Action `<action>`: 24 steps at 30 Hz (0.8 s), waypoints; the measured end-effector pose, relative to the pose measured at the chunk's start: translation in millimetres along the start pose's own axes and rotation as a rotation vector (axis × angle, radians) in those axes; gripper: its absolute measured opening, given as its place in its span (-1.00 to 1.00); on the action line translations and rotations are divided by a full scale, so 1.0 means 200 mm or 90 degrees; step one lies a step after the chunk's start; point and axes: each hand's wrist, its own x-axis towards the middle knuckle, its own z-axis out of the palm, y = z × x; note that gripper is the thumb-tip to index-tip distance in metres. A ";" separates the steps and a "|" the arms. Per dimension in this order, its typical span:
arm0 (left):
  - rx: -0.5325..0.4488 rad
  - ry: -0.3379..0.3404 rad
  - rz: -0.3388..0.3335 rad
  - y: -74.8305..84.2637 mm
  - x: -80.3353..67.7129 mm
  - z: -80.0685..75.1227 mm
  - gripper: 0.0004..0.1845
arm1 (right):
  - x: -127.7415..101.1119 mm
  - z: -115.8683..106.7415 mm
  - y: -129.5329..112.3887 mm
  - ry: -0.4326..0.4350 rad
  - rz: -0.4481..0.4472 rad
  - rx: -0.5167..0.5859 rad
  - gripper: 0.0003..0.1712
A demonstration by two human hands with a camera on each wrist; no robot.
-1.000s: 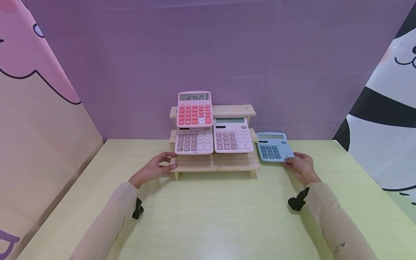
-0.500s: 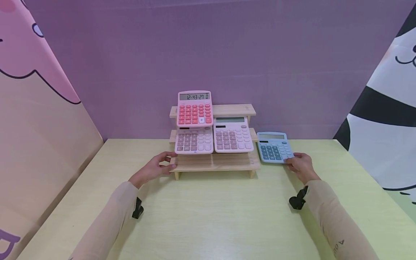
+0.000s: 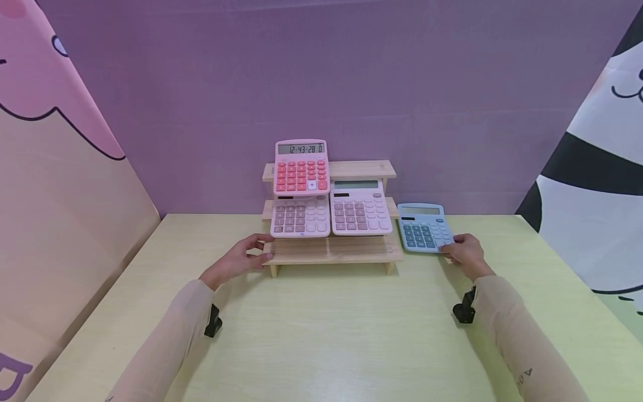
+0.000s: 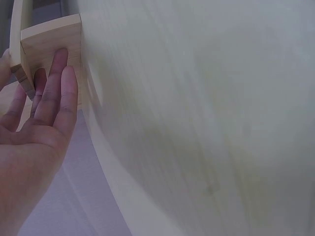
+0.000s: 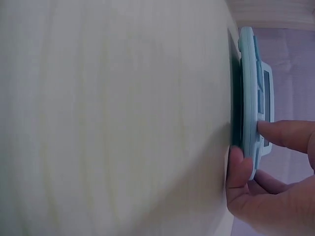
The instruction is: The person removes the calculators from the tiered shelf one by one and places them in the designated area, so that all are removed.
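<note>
A: What's shown in the head view?
B: A light-blue rectangular plastic calculator (image 3: 424,223) is held at its near right corner by the right hand (image 3: 467,257), just beside the right end of a pale three-tier wooden stand (image 3: 331,254), above a yellowish wood-grain table (image 3: 326,335). The stand's lowest tier is gripped at its left end by the left hand (image 3: 238,262). Two pale pink calculators with mauve keys (image 3: 360,218) are propped side by side on it, and a pink calculator with coral-red keys (image 3: 301,173) is propped higher, above the left one – 12-43-28 can be read on its display.

A: And the left wrist view?
B: The board's end is caught between thumb and fingers (image 4: 64,98), the fingers pretty much straight under it.

A: Right wrist?
B: The light-blue one is seen edge-on and properly pinched – thumb (image 5: 283,132) pressed on the key side, fingers curled underneath, between it and the table. Whether its far end is touching the tabletop can't be told, tbh.
</note>
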 end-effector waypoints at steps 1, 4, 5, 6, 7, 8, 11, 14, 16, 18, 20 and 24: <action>0.001 0.001 -0.001 0.00 0.00 0.00 -0.47 | 0.00 0.00 0.00 -0.004 -0.009 -0.017 -0.24; -0.001 0.001 -0.004 0.00 0.00 0.00 -0.46 | 0.01 -0.01 0.01 -0.012 -0.027 -0.061 -0.26; -0.001 0.002 -0.007 0.00 0.00 0.00 -0.47 | 0.01 -0.01 0.01 -0.014 -0.031 -0.069 -0.26; -0.002 0.002 -0.007 0.00 0.00 0.00 -0.47 | 0.01 -0.02 0.02 -0.014 -0.034 -0.074 -0.26; -0.003 0.002 -0.008 0.00 0.00 0.00 -0.47 | 0.01 -0.02 0.02 -0.014 -0.035 -0.078 -0.27; -0.003 0.001 -0.008 0.00 0.00 0.00 -0.46 | 0.01 -0.02 0.02 -0.014 -0.034 -0.079 -0.27; -0.003 0.003 -0.009 0.00 0.00 0.00 -0.47 | 0.01 -0.02 0.03 -0.016 -0.032 -0.066 -0.26; -0.003 0.001 -0.006 0.00 0.00 0.00 -0.47 | 0.01 -0.03 0.03 -0.019 -0.027 -0.051 -0.25; -0.005 0.001 -0.007 0.01 0.00 0.00 -0.47 | 0.01 -0.03 0.04 -0.020 -0.020 -0.045 -0.24; -0.006 0.001 -0.009 0.01 0.00 0.01 -0.46 | 0.01 -0.04 0.03 -0.016 -0.011 -0.039 -0.24; -0.007 0.001 -0.012 0.01 -0.01 0.01 -0.46 | 0.00 -0.05 0.03 -0.010 -0.006 -0.033 -0.25; -0.007 0.000 -0.012 0.01 0.00 0.00 -0.46 | -0.02 -0.06 0.01 -0.001 -0.014 -0.028 -0.27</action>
